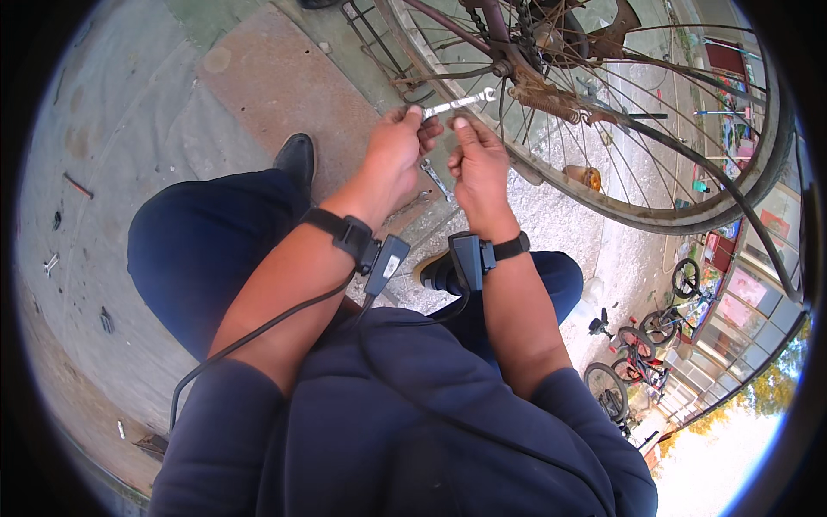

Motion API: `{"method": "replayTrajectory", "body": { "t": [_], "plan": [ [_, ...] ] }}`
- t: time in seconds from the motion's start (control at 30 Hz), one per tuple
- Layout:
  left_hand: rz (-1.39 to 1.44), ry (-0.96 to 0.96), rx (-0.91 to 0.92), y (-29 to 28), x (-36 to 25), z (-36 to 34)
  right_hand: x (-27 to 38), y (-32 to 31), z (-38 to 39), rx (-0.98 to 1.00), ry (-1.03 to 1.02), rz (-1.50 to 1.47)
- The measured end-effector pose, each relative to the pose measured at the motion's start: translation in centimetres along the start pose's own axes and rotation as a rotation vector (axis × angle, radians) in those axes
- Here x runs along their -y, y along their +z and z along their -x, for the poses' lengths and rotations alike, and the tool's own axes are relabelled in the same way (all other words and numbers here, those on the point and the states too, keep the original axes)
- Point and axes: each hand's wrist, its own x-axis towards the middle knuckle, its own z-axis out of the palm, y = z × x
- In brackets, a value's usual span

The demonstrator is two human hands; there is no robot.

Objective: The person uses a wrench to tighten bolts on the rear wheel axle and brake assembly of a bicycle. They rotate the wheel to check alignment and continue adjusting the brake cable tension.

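My left hand (401, 142) is closed around the end of a silver wrench (463, 104). The wrench's open jaw points right, toward the spokes of a bicycle wheel (538, 175). Just right of it, my right hand (479, 164) is closed in a pinch, thumb against fingers; whatever it may hold is too small to make out. Both hands are close to the wheel's near rim. Beyond them are the rusty axle nut (501, 67) and a coiled spring (551, 100). Another wrench (436, 179) lies on the ground below, between my forearms.
A brown board (284, 86) lies on the ground at the far left, near my shoe (297, 164). Small tools, including a red-handled one (78, 186), are scattered left. An amber container (582, 177) shows behind the spokes. Several bicycles (637, 345) stand at right. Cables trail from my wrist devices.
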Motion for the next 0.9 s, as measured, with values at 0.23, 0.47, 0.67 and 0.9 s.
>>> {"method": "replayTrajectory", "body": {
  "t": [0.23, 0.47, 0.67, 0.9],
  "plan": [
    [0.002, -0.075, -0.017, 2.6, 0.2, -4.9, 4.2, -3.1, -2.4, -0.095, -0.334, 0.222],
    [0.028, -0.084, 0.108, 3.4, 0.8, -6.1, 5.0, -4.0, -4.0, -0.041, -0.336, 0.272],
    [0.042, -0.071, 0.123, 3.3, 0.6, -6.6, 5.1, -4.4, -4.6, -0.057, -0.305, 0.206],
    [-0.004, -0.036, 0.124, 3.2, 0.7, -6.3, 4.9, -3.9, -4.8, -0.023, -0.297, 0.158]
  ]
}}
